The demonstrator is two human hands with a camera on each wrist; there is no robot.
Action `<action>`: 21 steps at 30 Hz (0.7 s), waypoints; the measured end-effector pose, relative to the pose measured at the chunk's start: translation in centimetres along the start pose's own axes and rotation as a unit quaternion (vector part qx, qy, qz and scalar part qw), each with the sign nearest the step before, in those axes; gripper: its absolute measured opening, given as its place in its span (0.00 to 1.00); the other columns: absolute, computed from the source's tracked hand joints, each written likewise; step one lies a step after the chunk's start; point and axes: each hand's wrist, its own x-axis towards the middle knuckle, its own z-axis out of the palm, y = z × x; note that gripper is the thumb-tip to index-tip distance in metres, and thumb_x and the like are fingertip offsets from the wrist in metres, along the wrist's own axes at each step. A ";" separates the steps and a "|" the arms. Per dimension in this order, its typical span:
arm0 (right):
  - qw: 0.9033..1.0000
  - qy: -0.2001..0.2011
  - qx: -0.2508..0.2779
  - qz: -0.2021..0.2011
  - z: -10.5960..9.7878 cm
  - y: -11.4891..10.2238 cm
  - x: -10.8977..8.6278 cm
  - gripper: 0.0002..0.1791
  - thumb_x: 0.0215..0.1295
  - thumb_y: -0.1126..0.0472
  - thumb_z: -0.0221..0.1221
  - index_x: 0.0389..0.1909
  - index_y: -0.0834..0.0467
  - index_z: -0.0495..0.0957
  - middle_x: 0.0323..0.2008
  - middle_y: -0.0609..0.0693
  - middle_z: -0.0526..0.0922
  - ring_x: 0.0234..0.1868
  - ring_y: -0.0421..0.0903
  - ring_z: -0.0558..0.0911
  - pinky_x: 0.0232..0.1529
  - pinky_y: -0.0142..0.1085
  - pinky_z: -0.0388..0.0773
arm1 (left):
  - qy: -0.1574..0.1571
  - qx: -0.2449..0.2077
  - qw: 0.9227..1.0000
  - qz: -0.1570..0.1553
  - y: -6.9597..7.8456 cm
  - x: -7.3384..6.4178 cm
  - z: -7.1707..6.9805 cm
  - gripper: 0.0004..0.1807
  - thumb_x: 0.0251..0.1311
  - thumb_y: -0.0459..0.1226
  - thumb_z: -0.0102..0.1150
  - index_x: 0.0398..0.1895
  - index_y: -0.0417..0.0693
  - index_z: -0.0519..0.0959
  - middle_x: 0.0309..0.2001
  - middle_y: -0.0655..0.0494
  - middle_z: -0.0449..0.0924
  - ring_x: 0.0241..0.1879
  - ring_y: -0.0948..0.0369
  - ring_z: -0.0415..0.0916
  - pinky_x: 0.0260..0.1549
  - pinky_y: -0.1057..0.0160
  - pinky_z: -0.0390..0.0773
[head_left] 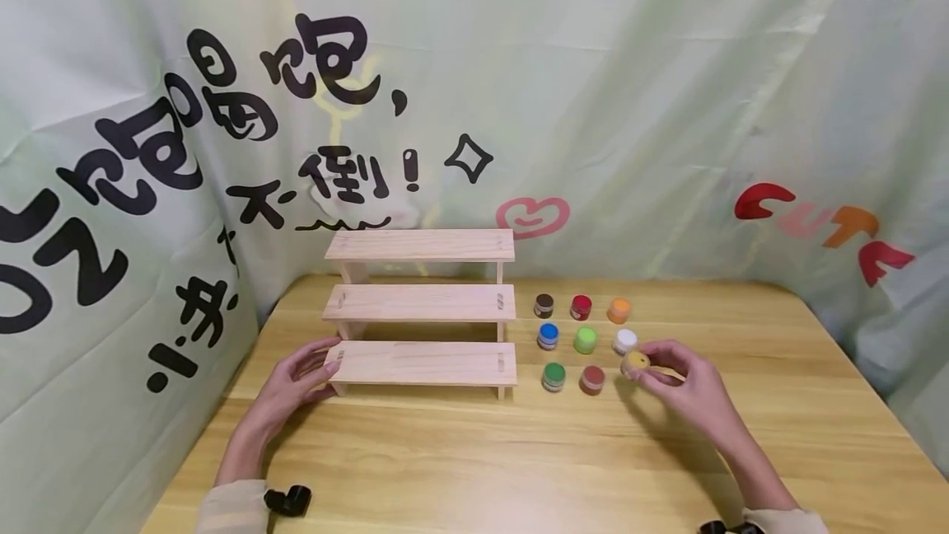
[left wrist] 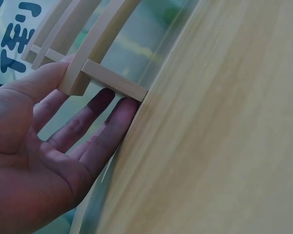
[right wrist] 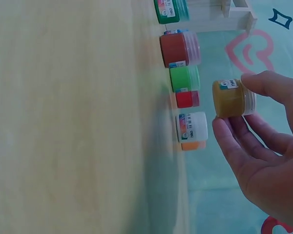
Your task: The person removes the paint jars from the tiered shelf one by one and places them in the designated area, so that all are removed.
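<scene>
A three-tier pale wooden display rack (head_left: 423, 363) stands left of centre. At its left end is my left hand (head_left: 292, 381); the thumb lies on the end of the lowest board, and the fingers reach around beside the leg (left wrist: 115, 80). My right hand (head_left: 689, 381) pinches a small jar of yellow-ochre paint (right wrist: 229, 98) between thumb and fingers, raised off the table. Close by are a white jar (head_left: 625, 341) and a brownish-red jar (head_left: 592, 380). Also in the group are a dark green jar (head_left: 553, 377), a light green jar (head_left: 585, 340) and a blue jar (head_left: 548, 336).
Along the back row stand a dark brown jar (head_left: 544, 306), a red jar (head_left: 582, 307) and an orange jar (head_left: 619, 310), right of the rack. The wooden table (head_left: 474, 460) meets a printed cloth backdrop (head_left: 630, 147) behind and at both sides.
</scene>
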 end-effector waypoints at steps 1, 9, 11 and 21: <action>1.000 -0.004 -0.001 0.001 0.0 0.1 0.0 0.19 0.63 0.69 0.71 0.51 0.71 0.78 0.50 0.67 0.82 0.46 0.28 0.80 0.46 0.26 0.83 | 0.000 0.000 1.000 0.000 0.0 0.0 0.0 0.31 0.73 0.39 0.61 0.75 0.42 0.65 0.71 0.34 0.65 0.56 0.61 0.78 0.50 0.53 0.85; 0.998 -0.031 -0.033 0.045 -0.1 0.6 0.3 0.21 0.64 0.61 0.72 0.52 0.68 0.79 0.52 0.65 0.83 0.45 0.38 0.85 0.43 0.28 0.85 | 0.000 -0.002 1.000 0.006 0.3 0.0 -0.1 0.32 0.73 0.38 0.60 0.76 0.40 0.64 0.71 0.34 0.64 0.56 0.63 0.79 0.50 0.54 0.85; 0.997 -0.038 -0.045 0.050 -0.2 0.7 0.3 0.22 0.64 0.60 0.72 0.53 0.67 0.79 0.51 0.64 0.83 0.46 0.45 0.86 0.43 0.28 0.84 | 0.002 -0.002 1.000 0.004 0.3 0.0 -0.1 0.31 0.73 0.39 0.61 0.75 0.41 0.65 0.70 0.36 0.66 0.56 0.62 0.79 0.50 0.54 0.85; 0.995 -0.057 -0.070 0.050 0.0 1.3 0.0 0.21 0.61 0.63 0.73 0.50 0.68 0.80 0.48 0.62 0.84 0.44 0.50 0.85 0.42 0.28 0.83 | 0.003 -0.005 1.000 -0.002 0.0 0.0 0.1 0.31 0.73 0.39 0.61 0.75 0.41 0.65 0.71 0.34 0.65 0.56 0.63 0.79 0.50 0.53 0.85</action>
